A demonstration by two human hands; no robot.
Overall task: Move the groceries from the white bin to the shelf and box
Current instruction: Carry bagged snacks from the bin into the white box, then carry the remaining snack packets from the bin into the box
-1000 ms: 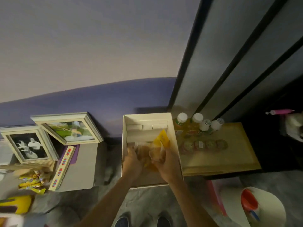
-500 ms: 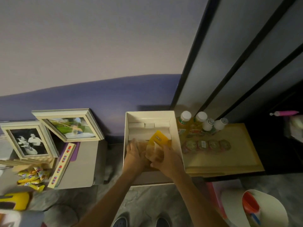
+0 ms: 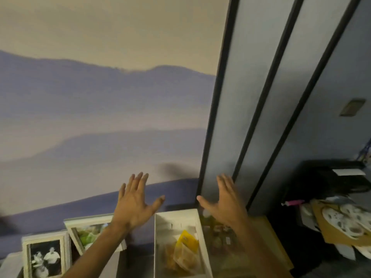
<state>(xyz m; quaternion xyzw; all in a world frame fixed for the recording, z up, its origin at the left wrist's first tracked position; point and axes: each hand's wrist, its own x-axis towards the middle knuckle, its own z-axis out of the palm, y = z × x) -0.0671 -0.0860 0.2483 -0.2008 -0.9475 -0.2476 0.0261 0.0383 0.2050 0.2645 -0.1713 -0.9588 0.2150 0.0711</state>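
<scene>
Both hands are hovering in the lower middle of the frame, raised in front of the wall, backs toward the camera. The left hand (image 3: 134, 205) is spreading wide, fingers fanned, thumb sticking out to the right, holding nothing. The right hand (image 3: 225, 201) is doing the same, fingers splayed upward, thumb pointing left, empty. Neither is touching the box or anything else; they are well apart with the box's far edge between them.

The white box (image 3: 158, 237) is sitting at bottom centre, open top. Inside it a yellow packet (image 3: 187, 240) is leaning upright, with clear bags of brownish snacks (image 3: 180, 257) lying just beside and below it; details are blurring out.

Right of the box, a wooden shelf surface (image 3: 269, 243) is carrying bottles and small round items (image 3: 218, 229), partly hidden behind the right forearm and too blurred to count.

In the lower left, two white picture frames are leaning against the wall: a black-and-white photo (image 3: 45, 257) and a colour photo (image 3: 88, 233), the latter partly covered by the left forearm. At far right, a patterned plate (image 3: 345, 219) is resting on cardboard.
</scene>
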